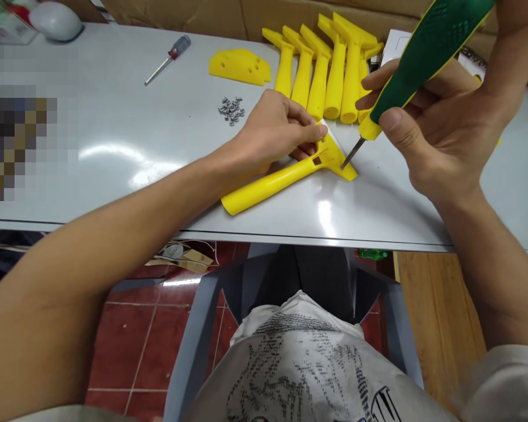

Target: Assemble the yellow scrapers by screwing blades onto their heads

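My left hand (281,126) grips the head of a yellow scraper (273,184) that lies on the table, its handle pointing toward the lower left. A white strip shows along the far edge of the head. My right hand (449,123) is closed around a screwdriver (435,53) with a green and yellow handle. Its metal tip rests at a screw near the right end of the scraper head. Beyond my hands stand several more yellow scraper pieces (333,88) side by side. A flat yellow plate with holes (240,66) lies to their left.
A pile of small screws (231,110) sits left of my left hand. Farther back lies a clear-handled screwdriver (168,60). A cardboard wall (193,20) borders the grey table (136,129) at the back. A white rounded object (56,21) is at the far left.
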Available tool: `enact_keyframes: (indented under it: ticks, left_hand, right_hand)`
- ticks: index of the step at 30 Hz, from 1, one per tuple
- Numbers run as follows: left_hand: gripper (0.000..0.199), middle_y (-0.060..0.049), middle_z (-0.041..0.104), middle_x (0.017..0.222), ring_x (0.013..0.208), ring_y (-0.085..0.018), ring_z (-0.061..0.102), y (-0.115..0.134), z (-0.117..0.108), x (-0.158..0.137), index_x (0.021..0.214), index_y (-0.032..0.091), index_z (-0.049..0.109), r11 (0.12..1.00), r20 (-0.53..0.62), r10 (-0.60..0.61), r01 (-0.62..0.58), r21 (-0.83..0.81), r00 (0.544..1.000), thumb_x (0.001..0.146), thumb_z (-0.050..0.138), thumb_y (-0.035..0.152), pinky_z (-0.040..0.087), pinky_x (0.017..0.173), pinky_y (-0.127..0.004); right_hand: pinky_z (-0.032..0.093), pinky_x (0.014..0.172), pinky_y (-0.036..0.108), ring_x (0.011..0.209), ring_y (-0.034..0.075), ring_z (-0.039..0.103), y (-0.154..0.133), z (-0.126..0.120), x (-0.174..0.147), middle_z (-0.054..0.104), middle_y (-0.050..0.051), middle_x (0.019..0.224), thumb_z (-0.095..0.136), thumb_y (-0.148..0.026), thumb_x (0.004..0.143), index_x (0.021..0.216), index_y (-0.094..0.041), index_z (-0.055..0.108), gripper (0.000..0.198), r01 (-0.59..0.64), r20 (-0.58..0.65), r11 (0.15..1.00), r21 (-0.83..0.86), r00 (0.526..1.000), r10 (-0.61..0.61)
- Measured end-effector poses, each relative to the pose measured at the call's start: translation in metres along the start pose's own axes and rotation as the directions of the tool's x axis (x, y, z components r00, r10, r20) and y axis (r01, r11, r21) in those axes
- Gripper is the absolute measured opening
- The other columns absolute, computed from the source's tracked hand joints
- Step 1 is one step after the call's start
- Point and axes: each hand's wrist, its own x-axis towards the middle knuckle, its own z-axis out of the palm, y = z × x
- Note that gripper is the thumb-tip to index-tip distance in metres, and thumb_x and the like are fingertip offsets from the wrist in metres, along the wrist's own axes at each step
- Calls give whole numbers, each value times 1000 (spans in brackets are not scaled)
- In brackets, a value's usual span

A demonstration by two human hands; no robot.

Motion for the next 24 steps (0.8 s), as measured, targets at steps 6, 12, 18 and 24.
enact_keyframes:
  ticks: [6, 12, 18, 24]
  left_hand:
    - [36, -1, 81, 74, 71, -14, 80, -3, 0, 3, 78, 18, 84, 999, 11, 33, -32, -4, 999, 113, 95, 13, 63, 72, -25]
    - [37, 1, 81, 72, 70, -14, 81, 0, 4, -2, 76, 19, 83, 1000, -15, 22, -22, -6, 1000, 105, 94, -1, 63, 70, -24]
    - [35, -1, 82, 74, 74, -16, 81, -3, 4, -1, 77, 21, 83, 999, -21, 39, -39, 13, 999, 106, 99, 10, 63, 74, -27]
    - [34, -2, 82, 76, 74, -17, 80, -7, 3, 2, 77, 21, 84, 999, -15, 47, -46, 8, 999, 104, 102, 12, 62, 76, -29]
  right_hand:
    - [73, 132, 45, 145, 14, 89, -3, 3, 4, 90, -20, 143, 87, -51, 121, 176, -47, 63, 60, -39, -6, 997, 64, 999, 40]
    - [76, 102, 19, 117, 16, 96, 53, 13, 9, 89, -18, 139, 118, -41, 80, 140, -30, 89, 67, 189, -264, 948, 255, 957, -120]
    - [54, 52, 6, 105, 14, 90, 143, 42, 27, 76, -9, 122, 111, -90, 75, 197, -50, 31, 151, 320, -660, 947, -35, 704, -263]
    - [40, 45, 9, 71, 6, 78, 176, 35, 39, 78, -8, 130, 104, -104, 69, 196, -57, 6, 167, 307, -489, 947, 93, 843, -225]
